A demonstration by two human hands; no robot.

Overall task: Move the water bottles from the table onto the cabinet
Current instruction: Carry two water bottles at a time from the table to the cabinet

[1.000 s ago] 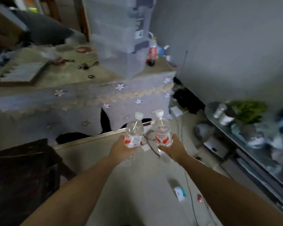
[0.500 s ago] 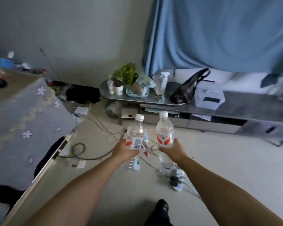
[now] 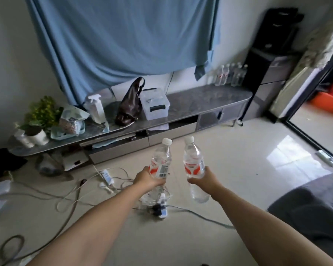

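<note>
While gripping one upright water bottle each, the left hand (image 3: 149, 178) and right hand (image 3: 205, 179) are facing the cabinet (image 3: 200, 100) far ahead, its bottle row (image 3: 229, 74) far right, nearer the right hand.

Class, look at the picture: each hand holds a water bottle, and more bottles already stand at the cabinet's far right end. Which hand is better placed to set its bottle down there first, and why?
Probably the right hand: its water bottle is on the side nearer the standing bottles on the cabinet. The left hand would have to cross over.
</note>
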